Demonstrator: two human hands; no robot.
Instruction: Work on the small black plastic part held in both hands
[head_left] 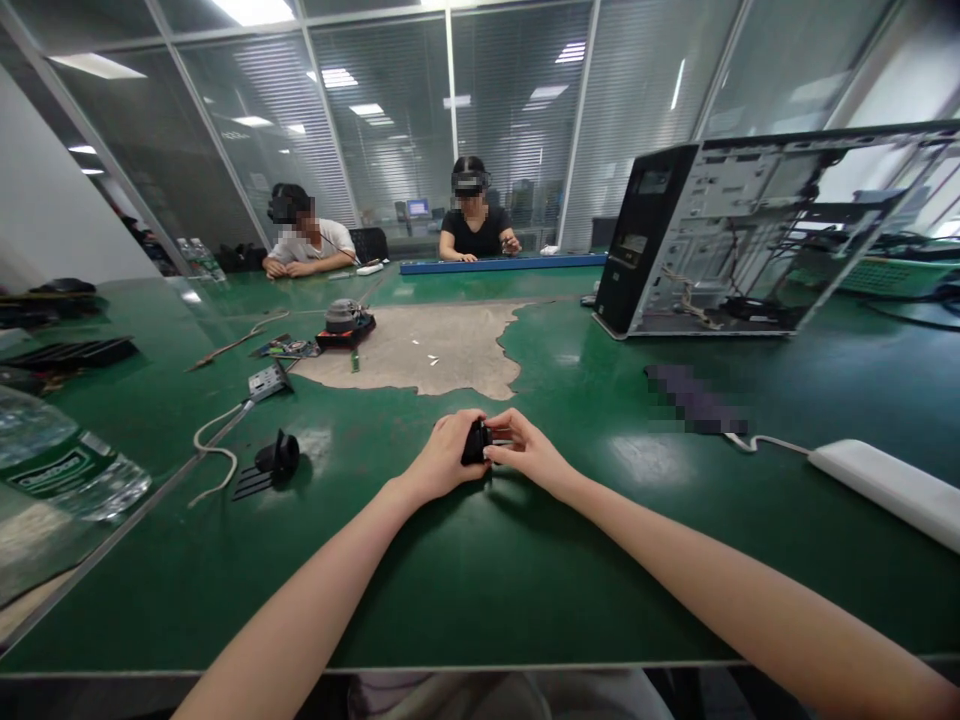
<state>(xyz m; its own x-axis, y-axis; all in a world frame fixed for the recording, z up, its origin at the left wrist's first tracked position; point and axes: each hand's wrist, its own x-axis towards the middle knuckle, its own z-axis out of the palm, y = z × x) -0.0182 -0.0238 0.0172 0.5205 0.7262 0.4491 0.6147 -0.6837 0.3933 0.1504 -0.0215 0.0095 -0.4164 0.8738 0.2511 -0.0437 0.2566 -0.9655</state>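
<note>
A small black plastic part [475, 443] is held just above the green tabletop, between my two hands. My left hand [448, 448] wraps round its left side, with the thumb underneath and the fingers over the top. From the other side my right hand [526, 452] pinches the part's right edge between thumb and fingertips. Much of the part is covered by my fingers, so I cannot make out its exact kind. To the left on the table lies another black plastic piece [277, 458] with a round body and several thin prongs.
Left of me are a water bottle [67, 455] and a metal connector with a cable [268, 381]. Ahead, a dark round-topped component [345, 322] rests on a bare beige patch [450, 345]. An opened computer case [652, 240] and a white power strip [892, 485] stand right. Two people sit opposite.
</note>
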